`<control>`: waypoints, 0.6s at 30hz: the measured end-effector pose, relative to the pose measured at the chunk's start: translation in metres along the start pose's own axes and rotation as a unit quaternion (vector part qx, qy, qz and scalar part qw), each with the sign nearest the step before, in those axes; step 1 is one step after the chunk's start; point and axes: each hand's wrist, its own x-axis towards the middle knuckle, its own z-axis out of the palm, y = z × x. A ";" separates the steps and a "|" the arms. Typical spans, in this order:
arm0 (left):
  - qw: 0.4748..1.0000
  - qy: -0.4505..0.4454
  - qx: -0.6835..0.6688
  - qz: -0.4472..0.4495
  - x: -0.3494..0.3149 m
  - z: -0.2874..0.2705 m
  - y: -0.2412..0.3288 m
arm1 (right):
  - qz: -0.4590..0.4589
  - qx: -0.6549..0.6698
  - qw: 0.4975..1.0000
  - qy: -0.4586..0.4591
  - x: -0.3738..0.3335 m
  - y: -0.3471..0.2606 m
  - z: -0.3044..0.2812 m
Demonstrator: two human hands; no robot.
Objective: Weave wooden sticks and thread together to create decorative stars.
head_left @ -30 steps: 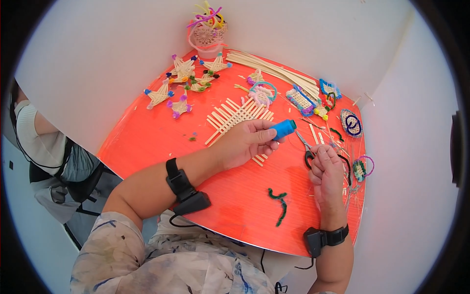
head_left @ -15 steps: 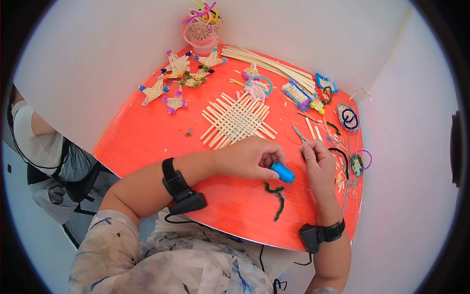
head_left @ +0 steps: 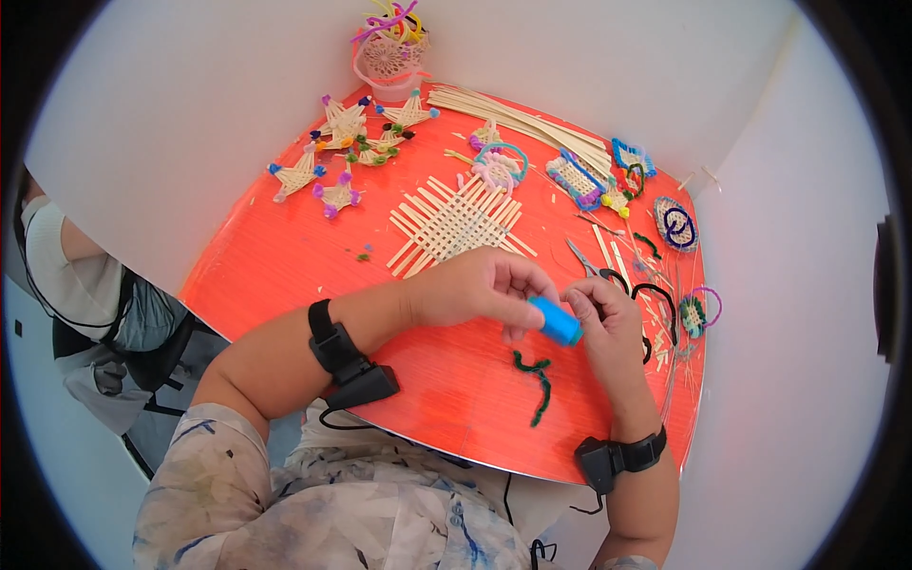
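Observation:
In my left hand (head_left: 475,290) is a small blue spool of thread (head_left: 558,321), gripped between thumb and fingers above the table. My right hand (head_left: 613,328) is close beside the spool, its thumb and forefinger pinched together. Any thread between those fingertips is too fine to make out. Scissors (head_left: 582,256) lie partly under the right hand, blades pointing away and black handles showing around it. Below the hands is a bent dark green pipe cleaner (head_left: 545,389). Beyond the left hand lies a woven mat of pale flat strips (head_left: 461,228), its strip ends sticking out.
Woven stars (head_left: 337,195) with coloured tips lie at the far left, near a pink basket (head_left: 392,71) of pipe cleaners. Long pale strips (head_left: 522,123) line the back edge. Small woven pieces (head_left: 676,226) and strip scraps cover the right side. White partitions stand around the table.
My left hand has moved up and to the right, tilting the spool toward the right hand. The right hand has shifted slightly, and more of the scissors' black handles shows.

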 end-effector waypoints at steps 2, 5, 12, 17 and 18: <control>0.962 0.008 0.272 0.019 -0.001 0.001 -0.002 | 0.000 -0.017 1.000 0.006 0.000 -0.004 0.000; 0.921 0.150 0.350 0.086 0.002 0.002 -0.002 | -0.068 -0.072 0.995 0.017 -0.001 -0.009 -0.001; 0.989 0.076 -0.127 0.003 0.001 -0.002 0.004 | -0.047 0.021 0.997 -0.057 -0.003 -0.005 0.001; 0.961 -0.011 0.278 0.014 -0.004 0.002 0.000 | -0.041 -0.030 0.999 0.016 0.000 -0.001 0.000; 0.961 -0.011 0.277 0.015 -0.002 0.001 -0.003 | -0.041 -0.030 0.999 0.016 0.000 -0.003 0.000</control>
